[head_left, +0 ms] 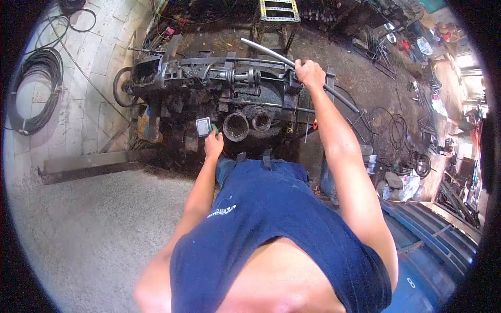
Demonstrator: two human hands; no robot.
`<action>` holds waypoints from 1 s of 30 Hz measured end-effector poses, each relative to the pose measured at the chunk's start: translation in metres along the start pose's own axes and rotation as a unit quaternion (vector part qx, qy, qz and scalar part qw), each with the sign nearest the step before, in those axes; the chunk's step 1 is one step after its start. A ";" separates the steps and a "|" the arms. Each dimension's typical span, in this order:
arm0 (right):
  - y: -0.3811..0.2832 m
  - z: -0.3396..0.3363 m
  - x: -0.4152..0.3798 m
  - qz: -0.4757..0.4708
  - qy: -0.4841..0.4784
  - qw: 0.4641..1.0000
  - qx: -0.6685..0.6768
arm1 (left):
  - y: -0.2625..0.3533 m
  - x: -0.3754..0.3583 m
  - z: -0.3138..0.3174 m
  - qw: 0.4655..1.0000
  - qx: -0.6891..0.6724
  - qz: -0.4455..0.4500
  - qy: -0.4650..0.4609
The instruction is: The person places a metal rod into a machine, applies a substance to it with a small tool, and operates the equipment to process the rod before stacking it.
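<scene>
My right hand [310, 74] is wrapped round a long grey metal tube [269, 52], which slants across the right part of a lathe-like machine [242, 77]. Low and left of it, my left hand [214, 143] grips the green handle of a small tool with a pale rectangular head [203, 127]. That hand is beside two round, dirty metal cups [236, 127] on the near side of the machine. A thin tool with a red and yellow handle [314, 124] stands to the right of the cups.
Coiled black cable [36, 91] hangs on the tiled wall at left. A yellow-edged metal step [279, 10] is at the back. Cables [395, 128] and scrap lie on the dark floor at right, with blue metal panels [422, 245] lower right. A beam [91, 160] lies at left.
</scene>
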State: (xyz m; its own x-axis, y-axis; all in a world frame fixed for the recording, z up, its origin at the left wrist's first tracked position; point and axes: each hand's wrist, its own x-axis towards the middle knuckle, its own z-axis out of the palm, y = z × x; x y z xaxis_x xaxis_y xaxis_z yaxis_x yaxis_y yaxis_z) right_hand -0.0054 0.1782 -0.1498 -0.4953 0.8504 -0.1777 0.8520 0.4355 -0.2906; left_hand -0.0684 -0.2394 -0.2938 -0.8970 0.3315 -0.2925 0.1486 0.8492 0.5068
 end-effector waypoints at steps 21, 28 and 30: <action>-0.001 -0.001 -0.003 -0.009 0.009 1.000 0.017 | 0.003 0.002 -0.001 1.000 0.019 -0.016 -0.012; -0.002 0.000 -0.004 -0.023 0.023 0.999 0.014 | 0.002 0.004 0.000 0.999 0.039 -0.019 -0.021; -0.003 -0.001 -0.006 -0.023 0.025 0.999 0.012 | 0.001 0.004 0.001 0.999 0.035 -0.018 -0.028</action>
State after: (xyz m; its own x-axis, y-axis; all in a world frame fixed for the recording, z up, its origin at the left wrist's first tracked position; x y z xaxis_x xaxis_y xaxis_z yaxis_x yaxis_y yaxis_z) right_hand -0.0051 0.1716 -0.1467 -0.5243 0.8435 -0.1167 0.8237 0.4676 -0.3208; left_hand -0.0719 -0.2365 -0.2952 -0.8780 0.3203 -0.3557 0.1463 0.8872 0.4375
